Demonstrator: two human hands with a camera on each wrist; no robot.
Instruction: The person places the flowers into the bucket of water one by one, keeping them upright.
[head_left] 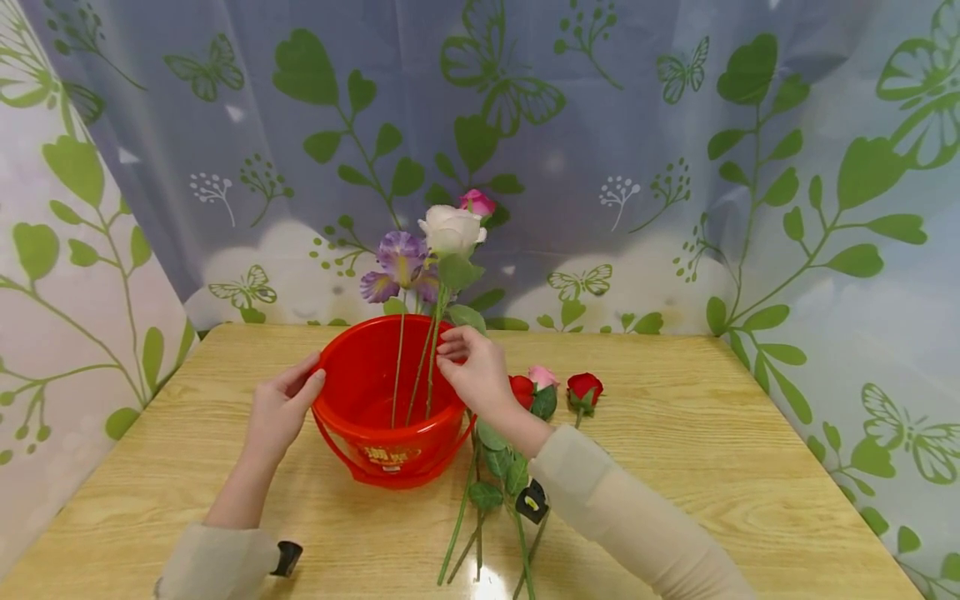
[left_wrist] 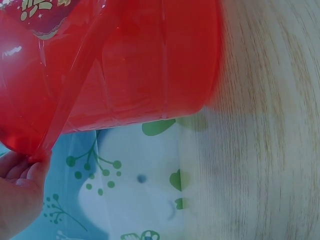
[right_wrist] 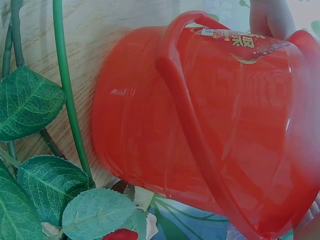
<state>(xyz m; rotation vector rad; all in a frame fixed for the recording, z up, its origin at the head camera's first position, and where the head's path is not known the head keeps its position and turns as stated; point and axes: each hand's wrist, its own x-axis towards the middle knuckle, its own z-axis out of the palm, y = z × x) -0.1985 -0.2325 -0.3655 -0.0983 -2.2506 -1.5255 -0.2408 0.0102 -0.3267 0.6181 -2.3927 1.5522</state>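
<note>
A red plastic bucket [head_left: 390,475] stands on the table, with its handle [left_wrist: 75,85] hanging down its side. My left hand [head_left: 283,408] grips the bucket's left rim, thumb and fingers at the edge near the handle joint. Leaning up out of the bucket are a purple iris [head_left: 401,258], a white rose [head_left: 452,229] and a bright pink rose [head_left: 477,202]. Above the right rim, my right hand [head_left: 480,371] has loosely bent fingers close beside the stems [head_left: 432,358], apparently gripping none. In the right wrist view its fingers are mostly out of frame.
Right of the bucket lie red roses [head_left: 585,392], a pink rose [head_left: 543,377] and leafy green stems [head_left: 517,533] reaching toward the table's front. A patterned curtain [head_left: 600,167] hangs behind the wooden table [head_left: 712,467]. Black straps show by both sleeves.
</note>
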